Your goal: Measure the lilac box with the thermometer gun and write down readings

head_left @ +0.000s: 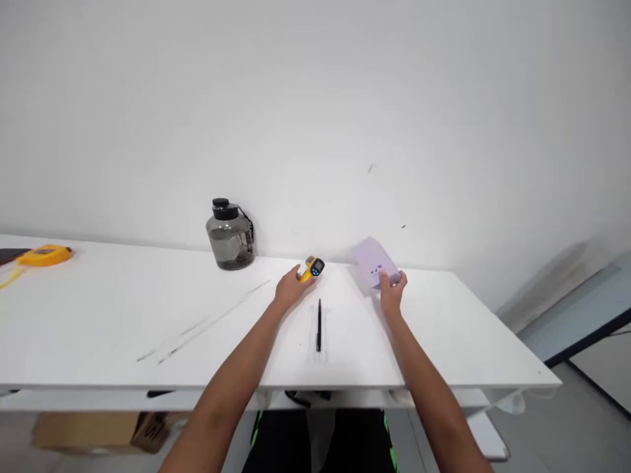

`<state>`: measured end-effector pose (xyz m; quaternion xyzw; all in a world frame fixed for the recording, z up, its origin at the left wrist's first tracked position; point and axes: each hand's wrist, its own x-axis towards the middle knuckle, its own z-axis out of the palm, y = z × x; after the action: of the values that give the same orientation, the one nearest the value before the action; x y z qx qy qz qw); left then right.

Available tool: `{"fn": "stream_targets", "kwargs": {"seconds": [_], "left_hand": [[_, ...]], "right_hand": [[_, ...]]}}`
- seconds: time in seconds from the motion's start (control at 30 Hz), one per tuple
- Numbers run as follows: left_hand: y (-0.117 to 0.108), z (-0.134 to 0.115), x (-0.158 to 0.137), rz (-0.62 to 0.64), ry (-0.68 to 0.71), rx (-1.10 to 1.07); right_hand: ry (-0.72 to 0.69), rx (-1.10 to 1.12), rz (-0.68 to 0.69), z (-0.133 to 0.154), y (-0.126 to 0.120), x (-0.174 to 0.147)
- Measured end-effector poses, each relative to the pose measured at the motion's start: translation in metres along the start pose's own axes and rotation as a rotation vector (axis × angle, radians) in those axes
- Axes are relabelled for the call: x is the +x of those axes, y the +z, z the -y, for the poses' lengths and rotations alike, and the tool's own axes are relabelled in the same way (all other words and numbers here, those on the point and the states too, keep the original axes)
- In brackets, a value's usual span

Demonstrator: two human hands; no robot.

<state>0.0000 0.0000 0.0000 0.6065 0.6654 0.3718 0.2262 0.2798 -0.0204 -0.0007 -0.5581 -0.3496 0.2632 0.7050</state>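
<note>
My left hand [292,288] is closed around the handle of a yellow and black infrared thermometer [314,266], whose small display faces up toward me. Farther right, my right hand [392,292] grips the near lower edge of a light purple box [373,261] with small dark markings on it. The box is tilted, close to the wall; whether it touches the table I cannot tell. Between my forearms a black pen [319,326] lies on the white table, pointing away from me.
A grey translucent water jug [231,235] with a black lid stands against the wall. At the far left lie a yellow tape measure [45,255] and a dark flat object [12,255]. The white table [113,315] ends at the right; a cardboard box [86,430] is below it.
</note>
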Motion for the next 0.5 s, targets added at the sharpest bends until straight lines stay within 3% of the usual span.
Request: {"fn": "stream_targets", "kwargs": {"seconds": [0.1, 0.23, 0.37, 0.5], "left_hand": [[0.008, -0.012, -0.007, -0.129, 0.052, -0.398], [0.019, -0.029, -0.028, -0.069, 0.124, -0.77], [0.029, -0.042, -0.052, 0.054, -0.007, -0.972], [0.032, -0.052, -0.063, 0.18, -0.103, -1.126]], "right_hand": [[0.247, 0.34, 0.079, 0.014, 0.025, -0.005], [0.455, 0.702, 0.263, 0.023, 0.049, -0.019], [0.638, 0.809, 0.347, 0.02, 0.05, -0.034], [0.631, 0.816, 0.379, 0.017, 0.043, -0.048]]}}
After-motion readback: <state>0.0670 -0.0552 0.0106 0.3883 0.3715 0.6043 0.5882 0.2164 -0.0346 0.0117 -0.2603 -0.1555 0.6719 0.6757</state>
